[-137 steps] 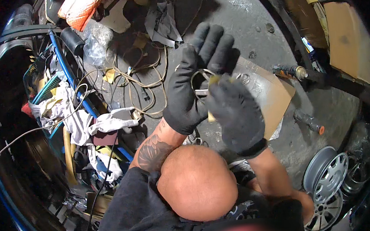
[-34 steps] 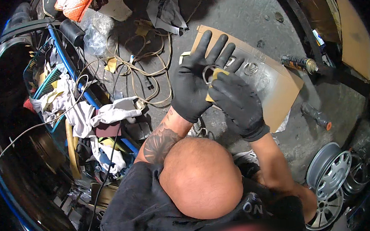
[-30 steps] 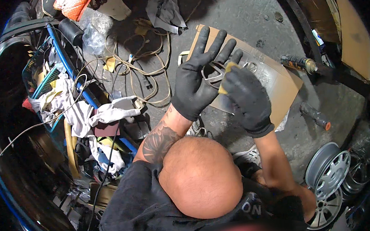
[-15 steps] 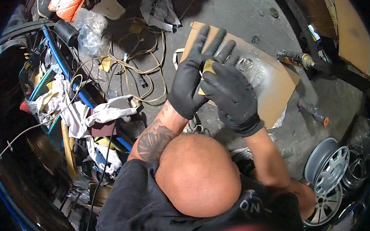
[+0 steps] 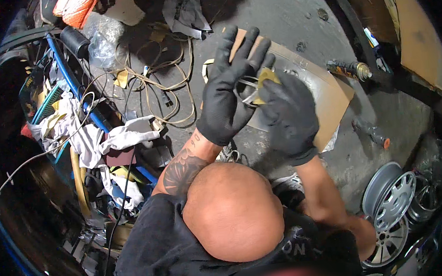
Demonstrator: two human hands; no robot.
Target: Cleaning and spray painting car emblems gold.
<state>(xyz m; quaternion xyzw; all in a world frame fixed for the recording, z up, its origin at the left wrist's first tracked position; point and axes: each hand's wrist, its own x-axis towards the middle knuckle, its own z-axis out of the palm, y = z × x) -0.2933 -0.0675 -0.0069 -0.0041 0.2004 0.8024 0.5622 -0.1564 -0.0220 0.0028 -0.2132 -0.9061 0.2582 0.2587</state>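
My left hand (image 5: 223,94), in a black glove, has its long fingers stretched out and spread. A small silver ring with thin spokes (image 5: 247,92) sits against its palm side, by the thumb; the glove partly hides how it is gripped. Close on the right, my gloved right hand (image 5: 291,112) is closed on a folded piece of yellow sandpaper (image 5: 266,78), which lies at the ring's right edge. Motion slightly blurs the right hand. Below both hands is a cardboard sheet (image 5: 326,100) with grey paint sprayed over its middle.
A spray can (image 5: 349,70) lies right of the cardboard, and a dark tool with an orange end (image 5: 372,133) is nearer. Wheel rims (image 5: 389,198) are stacked at lower right. Tangled cords (image 5: 176,87), rags (image 5: 85,132) and a blue bar (image 5: 76,84) crowd the left.
My right hand has drawn a little right and nearer with the sandpaper, baring the silver ring it was covering. My left hand has turned slightly and stays spread.
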